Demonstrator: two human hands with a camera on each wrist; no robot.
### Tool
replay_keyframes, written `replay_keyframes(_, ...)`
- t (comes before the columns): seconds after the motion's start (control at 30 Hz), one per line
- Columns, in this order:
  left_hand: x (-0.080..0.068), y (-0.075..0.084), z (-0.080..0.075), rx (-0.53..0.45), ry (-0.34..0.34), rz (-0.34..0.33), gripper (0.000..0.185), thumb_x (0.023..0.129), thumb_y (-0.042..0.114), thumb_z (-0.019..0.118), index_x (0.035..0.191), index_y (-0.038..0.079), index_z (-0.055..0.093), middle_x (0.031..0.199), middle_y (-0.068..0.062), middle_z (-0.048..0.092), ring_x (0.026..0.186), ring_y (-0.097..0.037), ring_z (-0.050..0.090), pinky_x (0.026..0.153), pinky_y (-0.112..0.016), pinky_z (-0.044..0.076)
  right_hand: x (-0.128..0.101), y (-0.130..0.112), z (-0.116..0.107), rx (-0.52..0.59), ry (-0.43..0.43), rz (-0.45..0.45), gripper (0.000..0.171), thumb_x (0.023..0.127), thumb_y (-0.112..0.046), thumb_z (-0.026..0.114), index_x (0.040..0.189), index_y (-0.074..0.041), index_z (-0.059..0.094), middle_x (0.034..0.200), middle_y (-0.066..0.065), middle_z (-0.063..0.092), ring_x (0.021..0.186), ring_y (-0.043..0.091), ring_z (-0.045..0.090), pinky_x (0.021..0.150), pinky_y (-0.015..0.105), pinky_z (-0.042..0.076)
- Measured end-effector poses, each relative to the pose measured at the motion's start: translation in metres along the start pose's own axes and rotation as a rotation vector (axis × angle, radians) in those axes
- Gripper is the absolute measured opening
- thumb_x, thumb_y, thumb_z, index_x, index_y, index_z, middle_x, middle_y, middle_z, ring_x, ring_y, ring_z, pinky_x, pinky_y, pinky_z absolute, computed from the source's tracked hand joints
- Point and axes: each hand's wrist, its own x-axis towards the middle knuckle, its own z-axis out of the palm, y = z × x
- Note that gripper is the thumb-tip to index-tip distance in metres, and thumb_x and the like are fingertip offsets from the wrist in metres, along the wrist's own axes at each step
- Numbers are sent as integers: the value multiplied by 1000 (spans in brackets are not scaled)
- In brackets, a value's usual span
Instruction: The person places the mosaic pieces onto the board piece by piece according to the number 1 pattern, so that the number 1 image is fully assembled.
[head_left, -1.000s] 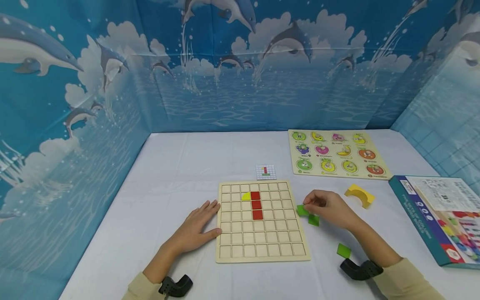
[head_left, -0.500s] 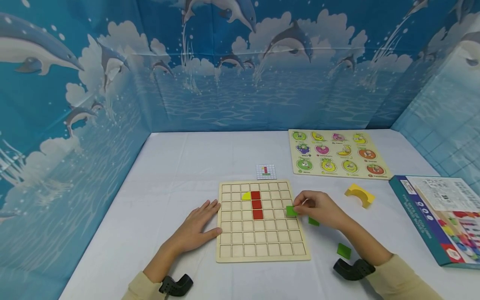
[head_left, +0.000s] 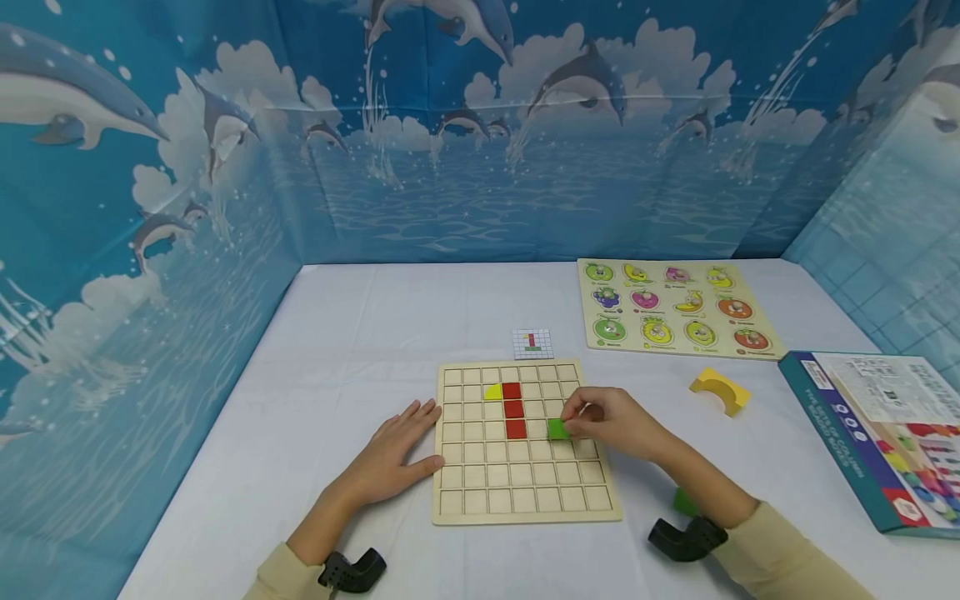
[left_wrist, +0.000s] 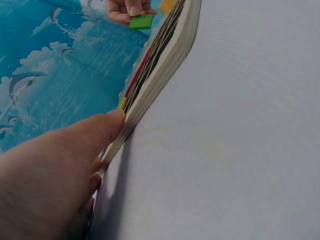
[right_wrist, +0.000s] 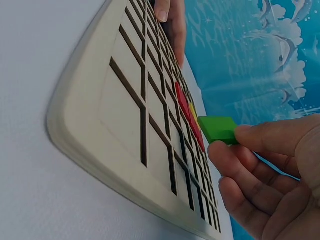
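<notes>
My right hand (head_left: 611, 423) pinches a green square tile (head_left: 557, 429) between thumb and fingertips, over the right part of the wooden grid board (head_left: 487, 477). In the right wrist view the green tile (right_wrist: 218, 129) is tilted and raised above the grid. Three red square tiles (head_left: 513, 409) form a column on the board, with a yellow rounded tile (head_left: 492, 392) left of the top one. My left hand (head_left: 390, 454) lies with fingers extended at the board's left edge; its thumb touches that edge in the left wrist view.
A small pattern card (head_left: 532, 344) lies behind the board. Another green tile (head_left: 683, 502) shows partly beside the right wrist. To the right are a yellow arch block (head_left: 720, 391), a fruit picture board (head_left: 678, 308) and a colourful box (head_left: 847, 442).
The right hand has carried the green tile leftward from the table beside the board to over the grid. Its arm now covers one green tile on the table. The left hand stays put.
</notes>
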Motion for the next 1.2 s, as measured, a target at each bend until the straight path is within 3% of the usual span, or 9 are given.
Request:
replay_keyframes(0.17, 0, 0, 0, -8, -2, -7, 74, 95, 48, 59, 154, 12, 31, 159, -4, 24, 148, -24, 13, 117, -52, 11, 3, -4, 7, 10, -21, -10, 6, 90, -5, 70, 92, -2, 65, 87, 6, 66, 75, 25, 65, 67, 29, 55)
replay_keyframes(0.9, 0, 1, -1, -14, -7, -15, 75, 95, 47, 59, 154, 12, 31, 159, -4, 24, 148, -24, 12, 117, -52, 10, 23, -21, 40, -51, -114, -65, 4, 89, -4, 70, 91, -5, 67, 86, -1, 66, 72, 21, 64, 65, 23, 51)
replay_keyframes(1.2, 0, 3, -1, -12, -3, -22, 75, 94, 47, 60, 154, 11, 32, 159, -5, 25, 148, -24, 13, 117, -52, 11, 31, -22, 53, -72, -135, -104, 6, 89, -5, 71, 90, -9, 67, 82, -4, 63, 70, 11, 57, 63, 23, 49)
